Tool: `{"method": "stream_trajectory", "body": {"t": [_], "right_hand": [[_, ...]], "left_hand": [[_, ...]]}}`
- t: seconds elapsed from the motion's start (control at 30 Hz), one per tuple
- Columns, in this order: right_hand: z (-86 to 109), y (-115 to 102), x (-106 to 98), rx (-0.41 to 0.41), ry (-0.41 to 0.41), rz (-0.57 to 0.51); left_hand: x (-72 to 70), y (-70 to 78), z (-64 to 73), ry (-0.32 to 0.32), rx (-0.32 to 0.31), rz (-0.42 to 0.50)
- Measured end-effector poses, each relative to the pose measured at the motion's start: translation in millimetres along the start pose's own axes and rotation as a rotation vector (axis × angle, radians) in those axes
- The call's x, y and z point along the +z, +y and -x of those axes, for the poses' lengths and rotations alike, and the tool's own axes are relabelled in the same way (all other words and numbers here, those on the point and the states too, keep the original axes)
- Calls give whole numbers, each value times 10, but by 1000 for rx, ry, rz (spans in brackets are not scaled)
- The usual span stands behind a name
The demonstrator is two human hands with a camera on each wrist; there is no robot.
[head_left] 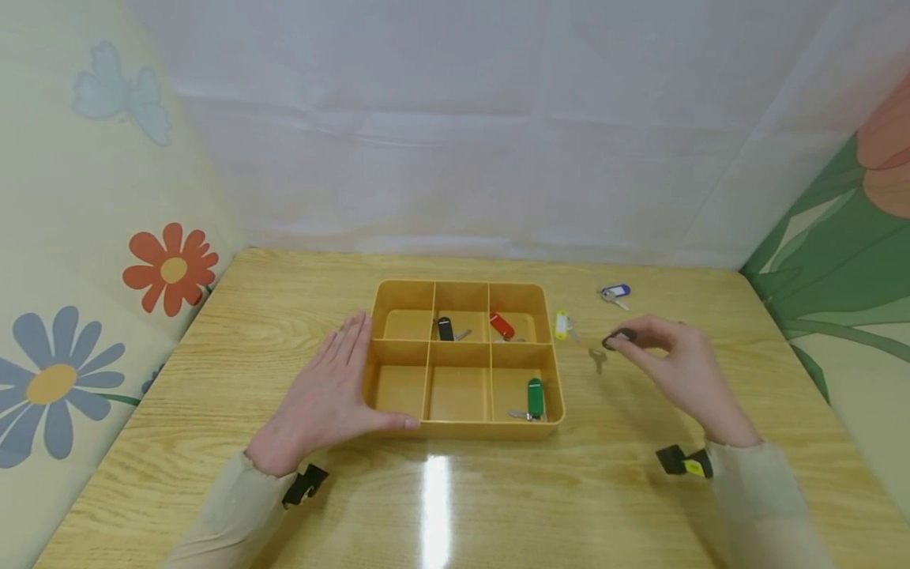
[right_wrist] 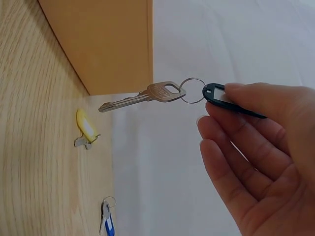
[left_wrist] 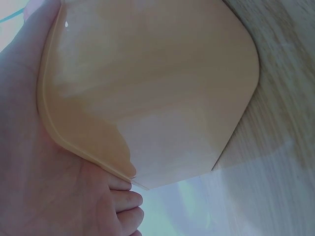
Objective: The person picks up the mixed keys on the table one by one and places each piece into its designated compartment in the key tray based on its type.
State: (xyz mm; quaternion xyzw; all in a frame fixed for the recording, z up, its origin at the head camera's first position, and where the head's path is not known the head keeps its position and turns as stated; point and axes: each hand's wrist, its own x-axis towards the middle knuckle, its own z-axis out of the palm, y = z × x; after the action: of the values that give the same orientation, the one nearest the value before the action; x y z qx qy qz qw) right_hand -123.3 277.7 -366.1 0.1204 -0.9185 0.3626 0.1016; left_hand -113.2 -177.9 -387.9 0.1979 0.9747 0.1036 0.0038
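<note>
The tray [head_left: 462, 430] looked like smooth, opaque plastic with a soft sheen, and the tabletop [head_left: 554, 506] showed wood grain under a glossy finish that threw back a bright streak. The key [right_wrist: 160, 92] and its ring [right_wrist: 192, 103] were shiny metal, the dark tag [right_wrist: 227, 104] smooth plastic around a paper-like label [right_wrist: 219, 93]. The backdrop [head_left: 498, 174] looked like creased matt cloth, the sleeve [head_left: 757, 482] like matt fabric.

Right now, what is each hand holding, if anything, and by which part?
The right hand pinches a dark key tag by its flat body; key and ring hang free. The left hand only touches the tray.
</note>
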Motion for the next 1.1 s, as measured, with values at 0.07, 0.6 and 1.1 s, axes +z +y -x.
{"method": "stream_trajectory", "body": {"t": [0.07,0.6,1.1], "right_hand": [[-4,-6,2,-1,2,-5],[-22,-159,-11,2,15,-52],[-102,-264,40,-17,7,-90]], "left_hand": [[3,-1,1,3,0,1],[6,-2,13,0,-4,19],[-2,-1,5,6,-3,30]]}}
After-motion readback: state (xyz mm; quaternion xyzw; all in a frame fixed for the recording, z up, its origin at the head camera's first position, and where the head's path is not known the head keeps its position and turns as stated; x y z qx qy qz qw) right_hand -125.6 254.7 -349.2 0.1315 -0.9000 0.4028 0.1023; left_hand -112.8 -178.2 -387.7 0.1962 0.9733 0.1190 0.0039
